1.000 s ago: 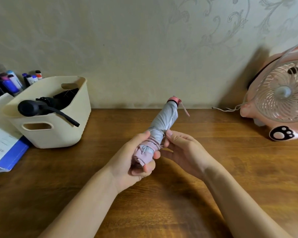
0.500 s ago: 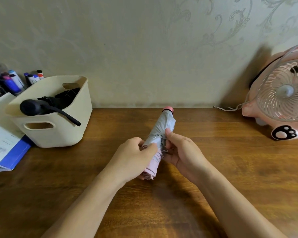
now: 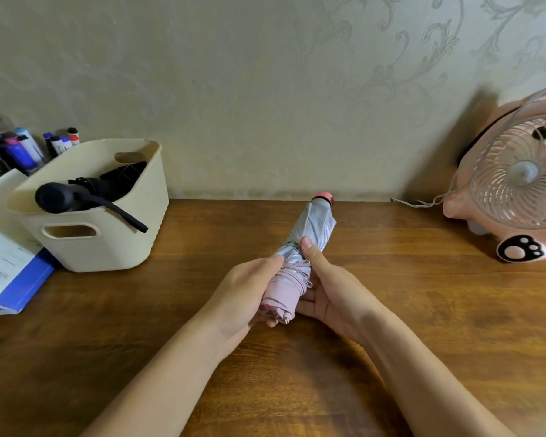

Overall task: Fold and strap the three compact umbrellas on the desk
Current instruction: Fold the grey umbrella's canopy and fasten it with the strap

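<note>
A folded pink and silver compact umbrella [image 3: 312,230] lies lengthwise at the desk's middle, its pink cap pointing at the wall. My left hand [image 3: 243,294] grips its pink near end from the left. My right hand [image 3: 331,291] cradles the same end from the right, thumb pressed on the silver canopy. A black compact umbrella [image 3: 76,193] lies in the cream basket [image 3: 108,247] at the left, its strap hanging over the rim.
A pink desk fan [image 3: 517,184] with a paw print stands at the right by the wall. Markers [image 3: 22,149] and a blue-edged folder with papers [image 3: 10,272] sit at the far left. The wooden desk [image 3: 423,310] runs up to the wall.
The umbrella came down from a raised tilt to lie low over the desk. My left hand turned over its near end, and both hands shifted slightly along the canopy.
</note>
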